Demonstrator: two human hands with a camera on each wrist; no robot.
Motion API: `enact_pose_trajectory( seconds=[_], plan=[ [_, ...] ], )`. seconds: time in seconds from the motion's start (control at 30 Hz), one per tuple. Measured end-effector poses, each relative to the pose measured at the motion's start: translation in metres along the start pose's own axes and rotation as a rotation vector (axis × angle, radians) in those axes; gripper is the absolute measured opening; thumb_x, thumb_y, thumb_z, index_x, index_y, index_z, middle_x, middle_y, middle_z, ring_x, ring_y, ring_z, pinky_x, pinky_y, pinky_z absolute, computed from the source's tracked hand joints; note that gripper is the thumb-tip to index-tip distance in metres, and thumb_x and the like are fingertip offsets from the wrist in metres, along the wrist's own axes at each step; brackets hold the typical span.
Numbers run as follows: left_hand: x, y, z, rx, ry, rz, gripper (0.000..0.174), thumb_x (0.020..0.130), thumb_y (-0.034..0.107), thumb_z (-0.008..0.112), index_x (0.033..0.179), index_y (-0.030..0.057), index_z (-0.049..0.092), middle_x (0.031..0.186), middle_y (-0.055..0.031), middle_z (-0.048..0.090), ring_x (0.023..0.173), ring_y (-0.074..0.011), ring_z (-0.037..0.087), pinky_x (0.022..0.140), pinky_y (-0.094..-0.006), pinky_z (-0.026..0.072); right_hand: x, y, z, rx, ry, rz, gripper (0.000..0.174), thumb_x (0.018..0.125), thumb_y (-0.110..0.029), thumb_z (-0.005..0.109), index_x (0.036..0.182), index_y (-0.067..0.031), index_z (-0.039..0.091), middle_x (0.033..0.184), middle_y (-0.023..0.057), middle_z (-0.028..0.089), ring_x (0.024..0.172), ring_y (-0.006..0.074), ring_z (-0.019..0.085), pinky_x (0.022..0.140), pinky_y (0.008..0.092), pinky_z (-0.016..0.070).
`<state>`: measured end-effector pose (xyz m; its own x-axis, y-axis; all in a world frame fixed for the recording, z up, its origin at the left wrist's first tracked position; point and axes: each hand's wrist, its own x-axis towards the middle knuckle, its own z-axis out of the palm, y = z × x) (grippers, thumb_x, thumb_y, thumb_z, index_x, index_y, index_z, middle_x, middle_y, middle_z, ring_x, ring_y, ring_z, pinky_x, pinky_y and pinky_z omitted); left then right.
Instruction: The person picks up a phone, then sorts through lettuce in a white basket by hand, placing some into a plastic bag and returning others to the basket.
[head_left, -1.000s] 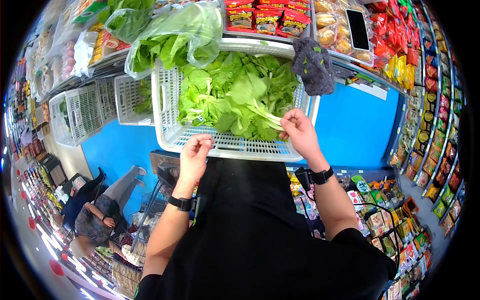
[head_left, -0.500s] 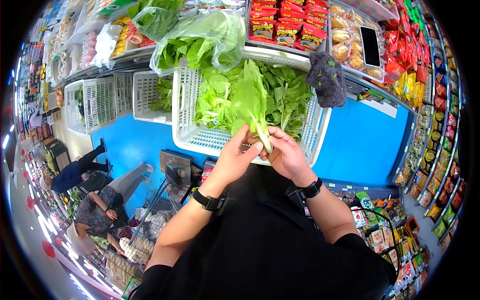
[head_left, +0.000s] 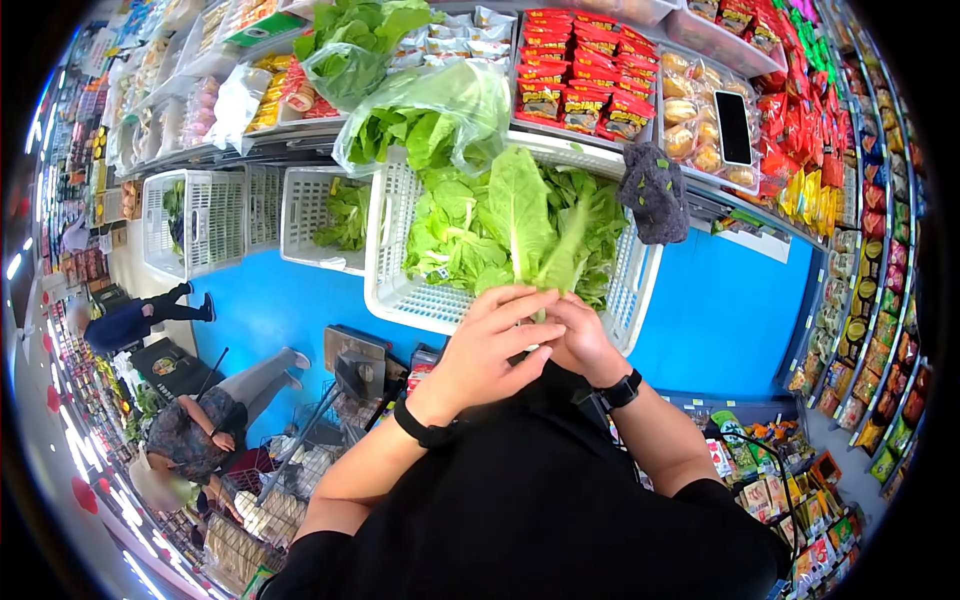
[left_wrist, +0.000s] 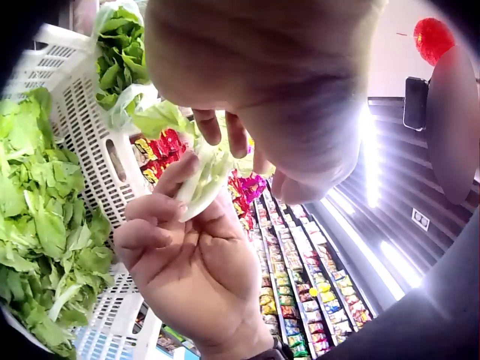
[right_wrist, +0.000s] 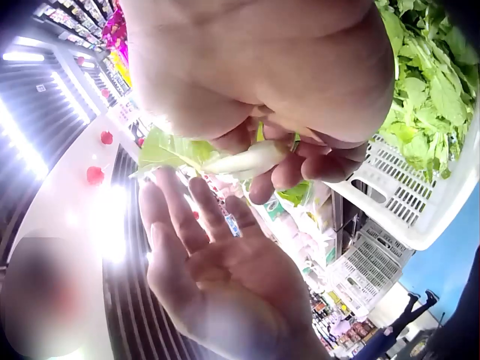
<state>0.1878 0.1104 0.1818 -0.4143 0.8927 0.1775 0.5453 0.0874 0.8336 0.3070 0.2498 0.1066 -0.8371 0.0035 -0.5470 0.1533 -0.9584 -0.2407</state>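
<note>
Right fingers [right_wrist: 289, 172] round lettuce stalk [right_wrist: 246, 160]

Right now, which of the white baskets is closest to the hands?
The big basket heaped with greens, just beyond the right hand gripping a leaf stalk. The two smaller baskets stand farther off to the left.

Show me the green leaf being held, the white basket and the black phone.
held green leaf [head_left: 517, 205], head view, middle of its broad blade
white basket [head_left: 425, 303], head view, its near front wall
black phone [head_left: 733, 113], head view, middle of its screen
</note>
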Motion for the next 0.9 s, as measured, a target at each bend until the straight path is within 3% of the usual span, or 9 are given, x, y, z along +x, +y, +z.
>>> enact_pose_trajectory(
  seconds=[0.07, 0.17, 0.27, 0.4, 0.47, 0.53, 0.57, 0.67, 0.9],
  plan=[
    [-0.012, -0.007, -0.001, 0.001, 0.086, 0.035, 0.036, 0.080, 0.004, 0.081, 0.116, 0.0099, 0.076, 0.128, -0.0113, 0.072, 0.112, -0.0338, 0.065, 0.097, -0.0414, 0.0525, 0.004, 0.006, -0.014, -0.022, 0.088, 0.026, 0.035, 0.105, -0.009, 0.048, 0.138, -0.0034, 0.059, 0.114, 0.0093, 0.071, 0.088, 0.0159, 0.064, 0.085, 0.0313, 0.0513],
    [-0.026, -0.014, -0.010, -0.025, 0.155, -0.525, 0.032, 0.089, 0.009, 0.079, 0.119, 0.0021, 0.067, 0.121, -0.0182, 0.072, 0.099, -0.0298, 0.070, 0.089, -0.0356, 0.0550, 0.008, 0.007, -0.007, 0.260, -0.143, 0.116, 0.042, 0.103, -0.019, 0.042, 0.136, 0.0008, 0.059, 0.099, 0.0116, 0.069, 0.072, 0.0187, 0.056, 0.072, 0.0353, 0.0459],
    [-0.022, -0.037, -0.018, -0.352, -0.105, -0.644, 0.036, 0.096, 0.019, 0.077, 0.122, 0.0001, 0.063, 0.121, -0.0183, 0.072, 0.107, -0.0283, 0.071, 0.093, -0.0372, 0.0553, 0.013, 0.015, -0.005, 0.417, -0.219, 0.156, 0.044, 0.101, -0.021, 0.041, 0.134, 0.0015, 0.061, 0.091, 0.0108, 0.066, 0.069, 0.0186, 0.052, 0.069, 0.0352, 0.0449],
    [-0.020, -0.046, -0.029, -0.374, -0.184, -0.526, 0.047, 0.099, 0.027, 0.075, 0.133, -0.0004, 0.059, 0.122, -0.0161, 0.072, 0.112, -0.0277, 0.070, 0.098, -0.0391, 0.0550, 0.019, 0.030, 0.015, 0.334, -0.196, 0.164, 0.044, 0.100, -0.022, 0.040, 0.128, 0.0024, 0.065, 0.090, 0.0081, 0.065, 0.068, 0.0175, 0.052, 0.068, 0.0324, 0.0444],
    [-0.009, -0.046, -0.040, -0.402, -0.091, -0.492, 0.040, 0.099, 0.026, 0.073, 0.124, -0.0020, 0.059, 0.117, -0.0195, 0.071, 0.107, -0.0281, 0.073, 0.091, -0.0415, 0.0567, 0.025, 0.040, 0.030, 0.276, -0.045, 0.200, 0.040, 0.103, -0.021, 0.042, 0.127, 0.0012, 0.066, 0.098, 0.0063, 0.069, 0.077, 0.0180, 0.061, 0.073, 0.0318, 0.0489],
    [-0.001, -0.053, -0.052, -0.293, -0.174, -0.698, 0.036, 0.100, 0.023, 0.071, 0.123, -0.0017, 0.059, 0.113, -0.0238, 0.070, 0.099, -0.0355, 0.075, 0.081, -0.0435, 0.0579, 0.034, 0.048, 0.061, -0.293, 0.311, 0.016, 0.035, 0.106, -0.018, 0.045, 0.127, -0.0006, 0.066, 0.107, 0.0057, 0.071, 0.095, 0.0200, 0.068, 0.083, 0.0334, 0.0539],
    [-0.007, -0.069, -0.046, -0.181, -0.070, -0.497, 0.037, 0.099, 0.018, 0.069, 0.128, -0.0027, 0.059, 0.111, -0.0260, 0.070, 0.091, -0.0429, 0.073, 0.073, -0.0464, 0.0582, 0.041, 0.055, 0.045, -0.412, 0.314, -0.018, 0.033, 0.106, -0.014, 0.049, 0.132, -0.0010, 0.062, 0.118, 0.0071, 0.070, 0.110, 0.0224, 0.068, 0.092, 0.0357, 0.0553],
    [-0.006, -0.080, -0.065, 0.008, 0.044, -0.255, 0.039, 0.096, 0.012, 0.068, 0.131, -0.0032, 0.058, 0.118, -0.0249, 0.070, 0.090, -0.0463, 0.070, 0.075, -0.0479, 0.0593, 0.048, 0.055, 0.062, -0.213, 0.261, -0.194, 0.039, 0.104, -0.012, 0.050, 0.142, -0.0029, 0.054, 0.131, 0.0092, 0.066, 0.111, 0.0223, 0.067, 0.092, 0.0363, 0.0549],
    [-0.010, -0.097, -0.120, 0.277, 0.011, 0.032, 0.056, 0.082, 0.006, 0.073, 0.138, 0.0143, 0.068, 0.139, -0.0113, 0.063, 0.105, -0.0306, 0.068, 0.083, -0.0411, 0.0590, 0.070, 0.043, 0.092, 0.082, -0.001, -0.338, 0.060, 0.092, -0.022, 0.065, 0.151, -0.0183, 0.052, 0.151, 0.0074, 0.058, 0.135, 0.0267, 0.055, 0.113, 0.0466, 0.0432]
  ],
)
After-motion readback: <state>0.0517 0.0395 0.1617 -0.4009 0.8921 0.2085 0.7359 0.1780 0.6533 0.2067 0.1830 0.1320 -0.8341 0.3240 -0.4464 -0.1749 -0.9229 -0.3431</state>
